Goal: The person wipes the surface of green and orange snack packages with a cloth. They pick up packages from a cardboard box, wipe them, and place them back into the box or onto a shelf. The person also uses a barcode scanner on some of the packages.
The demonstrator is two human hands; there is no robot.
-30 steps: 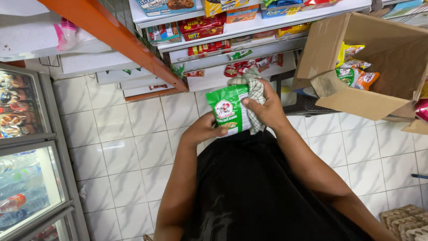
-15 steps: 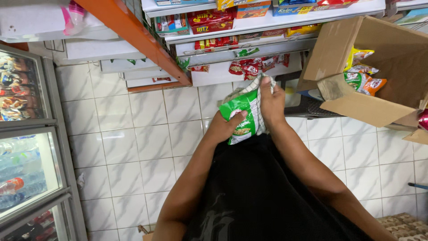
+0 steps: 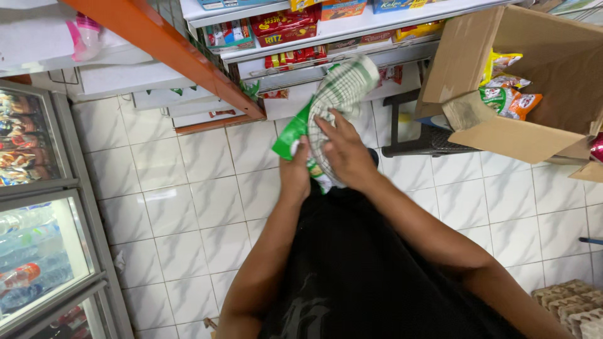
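Left hand pinches green plastic snack packet; right hand presses white-green checked cloth flat on it. Wiping underway; more packets wait in brown cardboard box, far right.

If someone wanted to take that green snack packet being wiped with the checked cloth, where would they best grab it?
Probably by the free upper-left corner of the green packet, coming from the left. That flat edge sticks out clear, while the left hand pinches the lower part and the right hand presses the checked cloth over the right side.
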